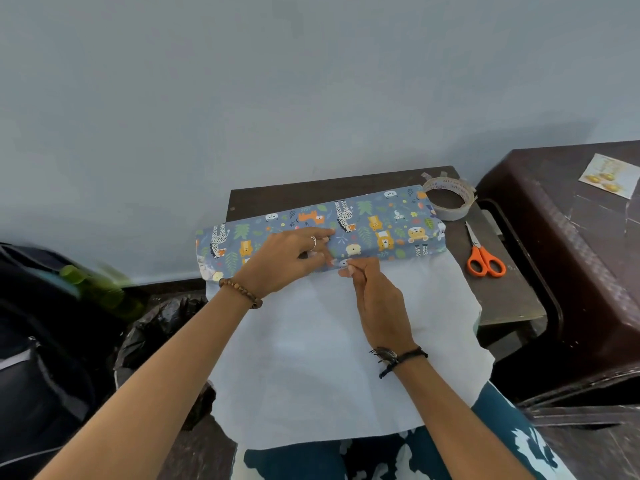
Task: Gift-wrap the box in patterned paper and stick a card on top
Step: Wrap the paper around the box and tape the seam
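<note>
Nearest, the white underside of the patterned paper point(311, 358) hung slack over the person's lap, and that loose sheet was the likeliest trouble: any tug on it could drag the far fold off square.

Further in, the right hand point(377, 306) pinched the paper's edge just at the near base of the box point(346, 230), thumb and fingertip closed on it. The left hand point(287, 258) lay on the wrapped top, fingers pressing the animal print down, some curled at the seam. The box itself sat across the small dark table point(502, 299), already covered on its top and far side. If either hand eased off before tape went on, I judged the fold would spring open.

Right of the box lay the orange-handled scissors point(485, 259), and beyond them the tape roll point(448, 199), touching the box's far right corner. Reaching it meant freeing a hand. The card point(609, 176) waited far right on a brown stool point(554, 237).
</note>
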